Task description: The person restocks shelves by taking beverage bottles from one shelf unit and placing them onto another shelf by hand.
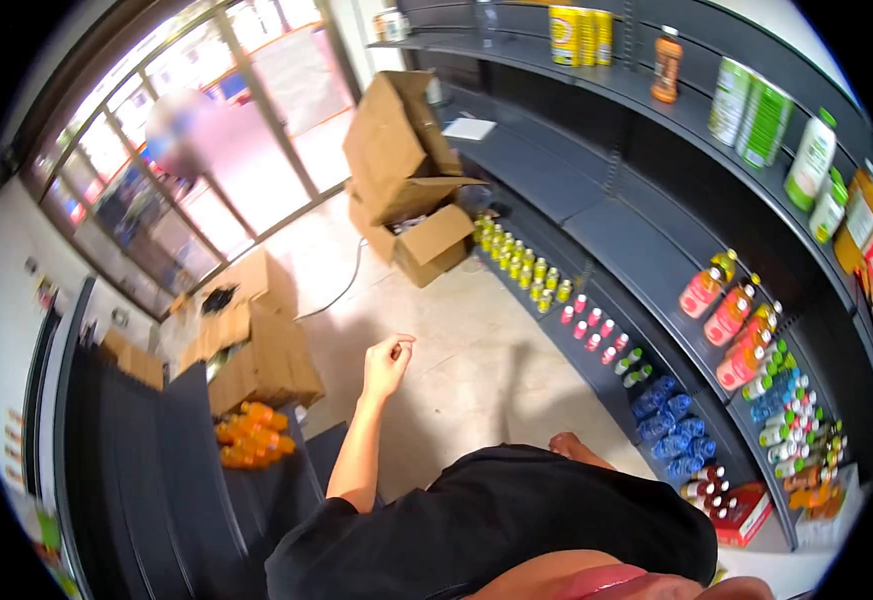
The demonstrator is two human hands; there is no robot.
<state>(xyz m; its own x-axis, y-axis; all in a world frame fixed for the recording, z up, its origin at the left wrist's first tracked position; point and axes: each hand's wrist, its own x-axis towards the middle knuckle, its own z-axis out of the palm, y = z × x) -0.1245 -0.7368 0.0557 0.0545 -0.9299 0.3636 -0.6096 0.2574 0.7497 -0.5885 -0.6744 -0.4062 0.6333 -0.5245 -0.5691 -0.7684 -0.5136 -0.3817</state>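
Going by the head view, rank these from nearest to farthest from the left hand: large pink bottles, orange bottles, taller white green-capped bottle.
Nearest the left hand in the picture:
1. Orange bottles: on the left-side shelf.
2. Large pink bottles: right side, middle shelf.
3. Taller white green-capped bottle: far right, top shelf.

Shelving (642,235) appears to be metal, smooth and matt. Cartons (275,365) are matt cardboard. Bottles (702,293) appear to be glossy, smooth plastic. The floor (457,360) is slightly glossy. The shirt (547,510) is matt cloth.
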